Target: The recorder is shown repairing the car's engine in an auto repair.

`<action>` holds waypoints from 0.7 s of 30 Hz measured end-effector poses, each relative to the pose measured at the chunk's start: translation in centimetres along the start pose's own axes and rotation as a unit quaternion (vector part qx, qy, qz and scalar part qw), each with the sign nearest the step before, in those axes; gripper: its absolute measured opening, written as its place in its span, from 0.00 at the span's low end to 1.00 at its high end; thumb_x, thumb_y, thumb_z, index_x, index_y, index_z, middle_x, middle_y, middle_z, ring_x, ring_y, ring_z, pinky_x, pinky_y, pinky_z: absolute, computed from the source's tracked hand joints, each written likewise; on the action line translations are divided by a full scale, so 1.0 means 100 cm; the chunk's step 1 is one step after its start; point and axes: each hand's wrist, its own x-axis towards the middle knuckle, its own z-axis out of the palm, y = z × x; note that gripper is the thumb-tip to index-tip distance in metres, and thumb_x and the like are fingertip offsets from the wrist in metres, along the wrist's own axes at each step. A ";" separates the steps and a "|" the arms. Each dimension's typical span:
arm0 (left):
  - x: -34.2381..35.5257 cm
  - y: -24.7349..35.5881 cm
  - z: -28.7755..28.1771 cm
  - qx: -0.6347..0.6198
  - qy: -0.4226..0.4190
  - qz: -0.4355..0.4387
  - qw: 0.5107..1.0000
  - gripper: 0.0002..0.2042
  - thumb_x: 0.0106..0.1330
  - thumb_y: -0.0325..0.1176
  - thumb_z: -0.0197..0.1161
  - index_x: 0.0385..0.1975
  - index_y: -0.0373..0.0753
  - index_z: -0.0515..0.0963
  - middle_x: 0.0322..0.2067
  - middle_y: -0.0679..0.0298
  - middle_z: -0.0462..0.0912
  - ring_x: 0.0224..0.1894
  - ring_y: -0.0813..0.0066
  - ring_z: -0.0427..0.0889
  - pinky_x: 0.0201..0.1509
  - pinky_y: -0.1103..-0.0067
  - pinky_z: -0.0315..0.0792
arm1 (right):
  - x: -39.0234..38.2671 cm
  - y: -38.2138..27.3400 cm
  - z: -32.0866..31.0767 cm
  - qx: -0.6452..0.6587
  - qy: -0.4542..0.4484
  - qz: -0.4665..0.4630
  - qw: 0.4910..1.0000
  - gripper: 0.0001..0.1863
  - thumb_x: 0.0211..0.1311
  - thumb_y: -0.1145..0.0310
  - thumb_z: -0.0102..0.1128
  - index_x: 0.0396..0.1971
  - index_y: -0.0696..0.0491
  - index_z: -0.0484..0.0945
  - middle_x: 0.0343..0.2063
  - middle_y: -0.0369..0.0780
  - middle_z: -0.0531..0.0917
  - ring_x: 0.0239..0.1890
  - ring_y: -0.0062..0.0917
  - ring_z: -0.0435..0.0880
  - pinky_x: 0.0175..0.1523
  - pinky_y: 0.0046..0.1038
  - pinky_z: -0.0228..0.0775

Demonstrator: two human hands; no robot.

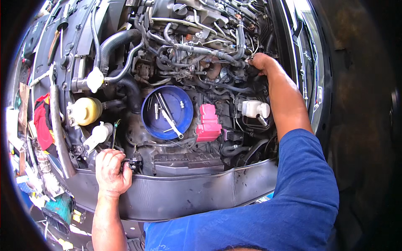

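My left hand (112,170) is closed, knuckles up, at the near edge of the engine bay. Its fingers curl down beside a black connector (135,162), and what lies under them is hidden. At the far right, my right hand (260,62) reaches in among hoses at the side of the engine (205,62). Its fingers are bent together next to a corrugated hose (240,39); whatever they grip is too small and covered to make out. A blue round tray (150,125) between my arms carries a ratchet wrench (171,121) and several sockets.
Right of the tray are a pink-red box cover (208,123) and a white fluid reservoir (254,109). A yellowed reservoir (86,111) sits at left. A black cover sheet (180,194) drapes the near edge. A red and black cloth (43,121) hangs at far left.
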 end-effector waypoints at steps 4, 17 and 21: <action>-0.001 -0.001 0.000 -0.002 -0.008 -0.005 1.000 0.14 0.44 0.26 0.63 0.34 0.38 0.76 0.34 0.59 0.80 0.43 0.56 0.79 0.53 0.64 0.71 | 0.014 0.005 0.002 -0.035 0.015 -0.003 0.999 0.22 0.67 0.55 0.62 0.50 0.58 0.80 0.45 0.46 0.83 0.41 0.39 0.83 0.39 0.44 0.79; -0.001 -0.001 0.002 -0.004 0.002 -0.011 1.000 0.14 0.44 0.26 0.64 0.33 0.38 0.76 0.35 0.59 0.81 0.43 0.56 0.79 0.53 0.64 0.71 | 0.014 0.023 0.043 0.143 0.181 -0.066 0.971 0.20 0.61 0.60 0.66 0.46 0.59 0.84 0.44 0.49 0.87 0.47 0.35 0.85 0.53 0.33 0.72; 0.001 -0.002 0.003 -0.015 0.017 0.002 1.000 0.13 0.44 0.25 0.63 0.33 0.38 0.76 0.35 0.58 0.81 0.42 0.56 0.79 0.53 0.64 0.71 | 0.019 0.029 0.046 0.164 0.230 -0.091 0.955 0.18 0.59 0.59 0.67 0.42 0.58 0.85 0.39 0.48 0.88 0.44 0.36 0.87 0.51 0.33 0.74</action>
